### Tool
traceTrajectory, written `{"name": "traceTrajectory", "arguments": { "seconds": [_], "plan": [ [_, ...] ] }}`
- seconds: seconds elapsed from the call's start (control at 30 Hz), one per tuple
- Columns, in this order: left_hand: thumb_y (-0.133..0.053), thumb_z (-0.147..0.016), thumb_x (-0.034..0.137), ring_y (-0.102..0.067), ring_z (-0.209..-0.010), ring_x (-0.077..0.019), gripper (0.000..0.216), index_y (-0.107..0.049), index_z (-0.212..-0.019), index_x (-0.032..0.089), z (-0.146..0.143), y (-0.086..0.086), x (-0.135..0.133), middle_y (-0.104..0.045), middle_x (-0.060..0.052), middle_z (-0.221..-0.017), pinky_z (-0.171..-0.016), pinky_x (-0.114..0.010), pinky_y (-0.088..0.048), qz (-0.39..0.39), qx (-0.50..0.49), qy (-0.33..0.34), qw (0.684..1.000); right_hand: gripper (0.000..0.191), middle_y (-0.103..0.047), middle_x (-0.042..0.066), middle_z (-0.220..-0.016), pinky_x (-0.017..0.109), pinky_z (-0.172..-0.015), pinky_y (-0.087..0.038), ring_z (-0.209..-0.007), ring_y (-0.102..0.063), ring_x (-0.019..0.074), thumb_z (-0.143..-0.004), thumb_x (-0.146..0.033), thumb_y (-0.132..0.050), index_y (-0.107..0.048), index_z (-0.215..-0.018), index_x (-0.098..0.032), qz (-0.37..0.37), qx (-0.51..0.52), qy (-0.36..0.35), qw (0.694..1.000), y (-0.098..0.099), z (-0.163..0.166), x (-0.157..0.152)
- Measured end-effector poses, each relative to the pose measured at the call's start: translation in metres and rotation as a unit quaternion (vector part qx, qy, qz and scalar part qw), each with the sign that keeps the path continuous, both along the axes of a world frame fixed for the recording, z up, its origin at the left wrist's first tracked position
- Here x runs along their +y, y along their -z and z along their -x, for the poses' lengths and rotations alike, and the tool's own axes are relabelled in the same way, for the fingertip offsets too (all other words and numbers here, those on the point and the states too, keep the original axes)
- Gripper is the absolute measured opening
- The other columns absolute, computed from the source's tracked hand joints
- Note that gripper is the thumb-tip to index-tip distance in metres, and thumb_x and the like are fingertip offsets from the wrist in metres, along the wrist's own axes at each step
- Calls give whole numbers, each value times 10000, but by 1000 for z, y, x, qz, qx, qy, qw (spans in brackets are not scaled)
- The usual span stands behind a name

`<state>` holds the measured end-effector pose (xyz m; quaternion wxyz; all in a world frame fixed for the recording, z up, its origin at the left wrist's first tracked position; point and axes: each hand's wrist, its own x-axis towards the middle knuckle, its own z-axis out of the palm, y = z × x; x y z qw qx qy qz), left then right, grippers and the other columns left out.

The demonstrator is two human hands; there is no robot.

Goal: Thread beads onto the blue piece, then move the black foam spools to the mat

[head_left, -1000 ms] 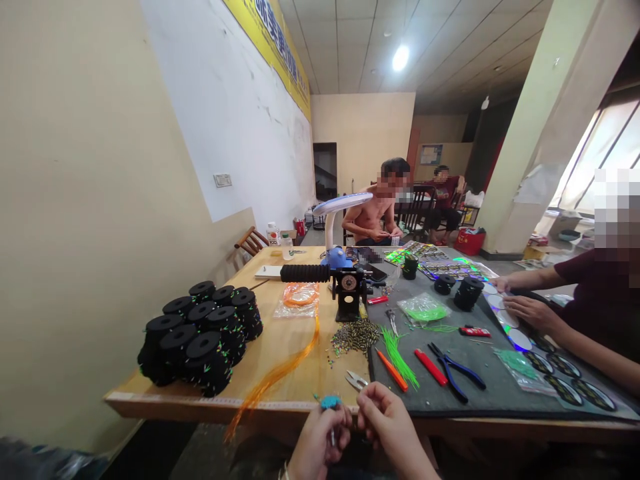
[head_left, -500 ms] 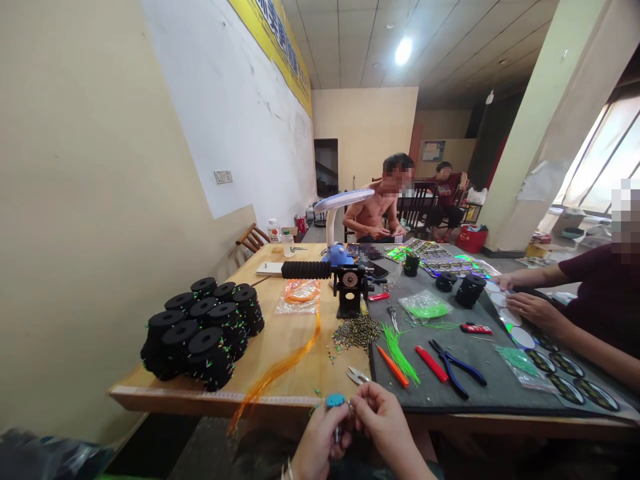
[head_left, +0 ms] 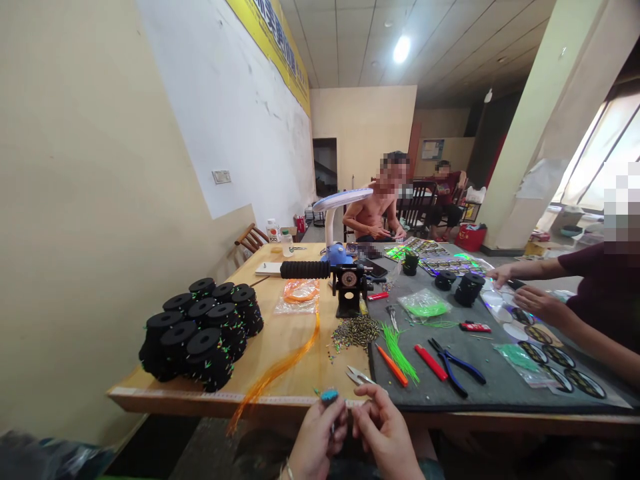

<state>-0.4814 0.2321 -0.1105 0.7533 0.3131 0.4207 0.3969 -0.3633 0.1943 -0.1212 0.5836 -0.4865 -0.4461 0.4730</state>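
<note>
Spools [head_left: 200, 333] are stacked at the table's [head_left: 320, 373] left, clear of the work. At the near edge a blue-capped piece [head_left: 329, 397] is pinched upright in the left hand's [head_left: 315, 443] closed fingers. The right hand [head_left: 385, 440] is curled against its stem, but whether it grips cannot be told. Snips [head_left: 357, 377] are laid just beyond, within reach.

Both hands are hovering close together at the lower edge of the view, the left hand [head_left: 316, 437] curling its fingers inward, the right hand [head_left: 386, 437] pinching fingertips toward it, knuckles up.
</note>
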Motion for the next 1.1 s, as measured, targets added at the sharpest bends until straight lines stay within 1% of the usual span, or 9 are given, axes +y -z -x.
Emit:
{"name": "traceTrajectory", "arguments": {
  "seconds": [0.13, 0.23, 0.5, 0.63, 0.73, 0.8, 0.9, 1.0, 1.1],
  "plan": [
    [-817, -447, 613, -339, -394, -12, 601, -462, -641, 169, 0, 0, -1, -450, 86, -510, -405, -162, -117, -15, 14, -11, 1000, 538, -520, -51, -533, 164, -387, -260, -407, -354, 53, -762, -653, -594, -512, -992, -174, -14, -27, 7, 1000, -3, 1, -1],
    [-795, -456, 647, -338, -397, -14, 611, -451, -627, 171, 0, 2, -2, -435, 91, -502, -402, -161, -134, -32, 24, -12, 999, 548, -511, -56, -534, 163, -385, -264, -402, -343, 50, -770, -660, -577, -500, -1003, -171, -7, -37, 3, 999, -2, 1, -1],
    [-717, -532, 708, -329, -411, -35, 603, -459, -670, 181, 1, 13, -1, -415, 95, -501, -396, -176, -184, -103, 67, -10, 992, 571, -521, -53, -529, 159, -377, -262, -389, -337, 46, -747, -677, -587, -504, -999, -171, 10, -31, -1, 999, -3, 3, 0],
    [-695, -561, 715, -312, -421, -44, 591, -480, -694, 180, 2, 15, -1, -398, 96, -507, -396, -182, -204, -125, 79, -5, 989, 560, -509, -60, -521, 156, -362, -249, -378, -319, 43, -748, -667, -594, -501, -995, -173, 10, -24, 3, 1000, -1, 3, 0],
    [-720, -560, 686, -326, -443, -53, 571, -500, -695, 176, 2, 13, -2, -394, 94, -515, -409, -183, -231, -129, 72, -11, 989, 545, -504, -63, -522, 156, -359, -241, -376, -325, 44, -765, -658, -583, -491, -1000, -175, 8, -26, 11, 1000, 1, 2, 1],
    [-747, -569, 641, -359, -463, -63, 532, -528, -684, 170, 2, 12, -2, -419, 83, -521, -430, -185, -272, -137, 65, -23, 988, 547, -503, -64, -528, 156, -362, -243, -379, -334, 45, -771, -662, -573, -485, -1005, -175, 6, -28, 17, 999, 2, 2, 1],
    [-767, -595, 582, -462, -530, -100, 468, -590, -674, 155, 3, 11, -3, -524, 37, -562, -487, -202, -357, -159, 69, -49, 984, 568, -506, -64, -543, 158, -370, -258, -382, -344, 44, -768, -679, -562, -479, -1014, -175, 3, -32, 18, 999, 2, 2, 1],
    [-785, -595, 544, -549, -632, -151, 437, -645, -688, 140, 4, 12, -2, -622, -15, -639, -595, -238, -446, -187, 84, -70, 976, 581, -519, -57, -565, 160, -376, -268, -386, -366, 46, -766, -691, -553, -477, -1023, -176, -3, -35, 12, 999, 2, 3, 0],
    [-804, -580, 519, -585, -679, -177, 431, -676, -715, 130, 5, 15, 0, -665, -42, -678, -670, -270, -486, -193, 87, -74, 975, 577, -529, -52, -590, 162, -375, -265, -381, -376, 46, -767, -691, -551, -473, -1029, -183, 1, -23, 4, 1000, 3, 3, 1]
  ]
}}
